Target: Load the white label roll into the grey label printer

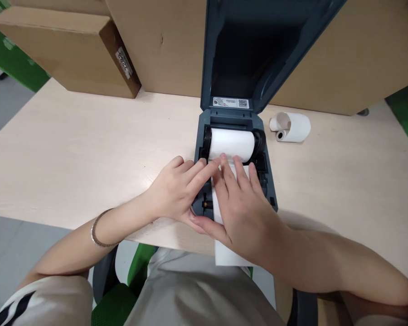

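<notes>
First: Your right hand, how does it sit?

Second: Palm down, fingers spread wide, over the paper strip. Your thumb points to nine o'clock and crosses your left hand.

First: And that left one?

Second: Its index finger stretches towards two o'clock, its tip right beside your right fingers; the others bend loosely. The palm side is hidden, so I can't tell whether you grip the casing.

First: Where's the white roll from your hands?

Second: Between eleven and twelve from your right hand, about two o'clock from your left. Your right fingertips reach its near edge, though contact is unclear. It lies crosswise in the grey-blue printer, and the strip runs towards six, past the edge of the table.

First: Further out?

Second: At twelve you have the raised lid, a label near its hinge. Between two and three from the roll lie a curl of white paper and a small tube. A cardboard box stands between ten and eleven from your left hand, and a big cardboard panel stands behind the printer.
</notes>
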Motion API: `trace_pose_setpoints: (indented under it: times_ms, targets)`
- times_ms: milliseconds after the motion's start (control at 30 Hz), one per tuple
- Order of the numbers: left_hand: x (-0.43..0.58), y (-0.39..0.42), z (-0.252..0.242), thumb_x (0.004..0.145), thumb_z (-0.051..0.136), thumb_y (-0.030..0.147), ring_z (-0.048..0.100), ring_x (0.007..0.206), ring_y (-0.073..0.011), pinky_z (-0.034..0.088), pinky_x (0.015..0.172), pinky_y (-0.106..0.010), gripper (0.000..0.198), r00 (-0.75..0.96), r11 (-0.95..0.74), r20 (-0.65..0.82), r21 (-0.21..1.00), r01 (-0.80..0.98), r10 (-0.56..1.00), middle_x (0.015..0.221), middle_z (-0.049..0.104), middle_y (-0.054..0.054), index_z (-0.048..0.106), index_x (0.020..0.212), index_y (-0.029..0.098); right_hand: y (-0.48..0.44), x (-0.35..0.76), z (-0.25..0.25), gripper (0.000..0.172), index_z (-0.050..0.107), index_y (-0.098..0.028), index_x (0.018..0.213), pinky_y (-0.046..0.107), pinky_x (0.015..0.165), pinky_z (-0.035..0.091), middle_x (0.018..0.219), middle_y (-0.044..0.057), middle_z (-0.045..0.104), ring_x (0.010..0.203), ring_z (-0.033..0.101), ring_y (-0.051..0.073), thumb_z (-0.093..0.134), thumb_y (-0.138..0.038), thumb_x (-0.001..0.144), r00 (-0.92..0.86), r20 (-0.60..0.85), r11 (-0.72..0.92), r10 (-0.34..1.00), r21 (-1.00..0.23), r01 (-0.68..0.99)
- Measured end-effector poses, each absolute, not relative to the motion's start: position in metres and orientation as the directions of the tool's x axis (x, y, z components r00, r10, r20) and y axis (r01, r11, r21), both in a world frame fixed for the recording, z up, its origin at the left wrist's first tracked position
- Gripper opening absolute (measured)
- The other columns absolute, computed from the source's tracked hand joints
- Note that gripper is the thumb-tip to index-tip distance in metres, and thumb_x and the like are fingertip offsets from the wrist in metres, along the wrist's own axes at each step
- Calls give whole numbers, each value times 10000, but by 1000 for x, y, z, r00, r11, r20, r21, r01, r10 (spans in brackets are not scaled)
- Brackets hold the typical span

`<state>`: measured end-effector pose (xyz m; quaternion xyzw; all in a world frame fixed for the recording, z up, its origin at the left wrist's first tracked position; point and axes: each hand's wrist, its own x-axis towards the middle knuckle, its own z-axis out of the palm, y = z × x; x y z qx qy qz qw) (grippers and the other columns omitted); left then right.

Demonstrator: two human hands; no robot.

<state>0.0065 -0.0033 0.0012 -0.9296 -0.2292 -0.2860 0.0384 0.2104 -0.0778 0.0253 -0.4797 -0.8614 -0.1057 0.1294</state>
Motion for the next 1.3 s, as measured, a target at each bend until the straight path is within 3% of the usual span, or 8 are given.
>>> trace_pose_setpoints:
  times_ms: [200,467,600,800,1033,1167,1300]
  targets:
    - [1,2,8,962,243,948,672,755,-246,399,676,-371,1137,795,-909,468,47,415,387,1124,773,-146,221,1704,87,-92,214,35,1043,587,120,1517,663,1196,488,1606,340,507,1486,532,523,110,-703,1089,-529,267,545,805,16,838]
    - [0,6,14,922,81,985,668,768,-243,450,654,-360,1229,846,-922,440,-92,375,300,1094,750,-184,401,1584,1,-103,207,30,1201,535,130,1551,668,1260,375,1648,340,458,1523,449,554,422,-906,955,-507,252,508,824,66,859]
    - [-1,9,12,924,42,971,651,733,-231,443,644,-353,1214,846,-925,446,-92,368,292,1063,742,-167,415,1579,19,-101,206,29,1246,554,96,1556,651,1241,402,1635,308,495,1500,481,541,447,-961,904,-498,266,497,825,76,865]
    - [-1,12,9,1005,37,888,636,723,-235,446,649,-347,1084,832,-927,465,-59,371,304,1019,755,-136,396,1600,57,-106,209,34,1254,574,104,1533,665,1205,439,1622,342,488,1481,503,560,532,-959,867,-517,262,509,815,101,855]
    - [0,8,8,1064,91,822,595,742,-236,457,654,-368,973,788,-901,549,-132,413,281,1033,788,-139,565,1464,72,-121,225,44,1103,656,46,1462,644,1116,560,1577,307,558,1436,559,540,788,-810,779,-639,257,628,725,133,766]
    - [0,1,11,1131,218,669,647,889,-242,515,733,-378,746,753,-869,630,-250,427,189,1117,815,-133,715,1253,125,-129,243,57,786,668,-19,1487,574,1085,618,1577,232,591,1418,601,457,561,-627,1001,-725,175,701,666,183,689]
    - [3,-9,12,1105,281,616,685,1194,-220,578,994,-358,639,799,-940,602,-272,207,3,1280,816,-53,758,1288,232,-132,267,66,633,670,-96,1515,517,1120,626,1596,175,589,1493,564,373,334,-373,1056,-821,104,775,562,279,567]
